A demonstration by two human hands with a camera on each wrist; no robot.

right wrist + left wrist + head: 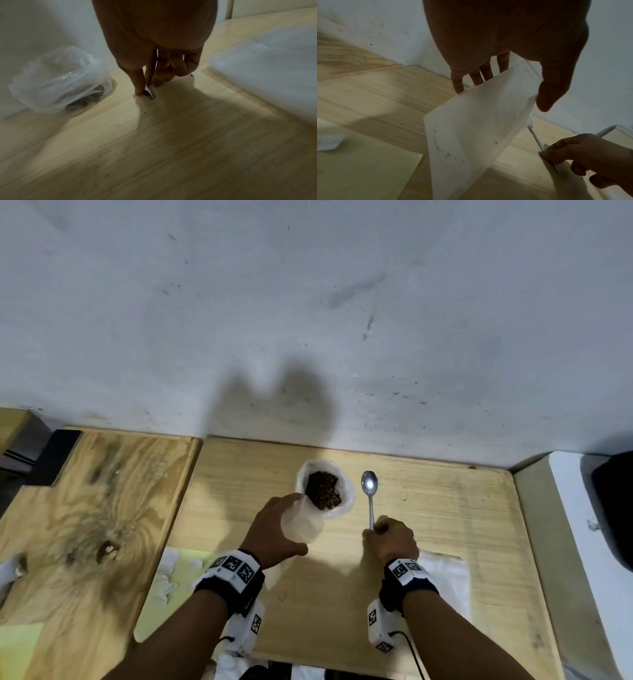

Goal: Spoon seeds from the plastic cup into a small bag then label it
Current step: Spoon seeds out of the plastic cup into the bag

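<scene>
While spoon (pixel 370 497) lies flat, right-hand fingers (pixel 140 86) pinch handle.

The head view is evenly lit, with soft shadows on the far wall (pixel 308 302). Both wrist views are dim, blurred and edge-warped.

Black wristbands (pixel 233 580) with coded white tags

Scuffed white wall (pixel 308 302) rises behind pale wooden tabletop (pixel 445 525).
</scene>
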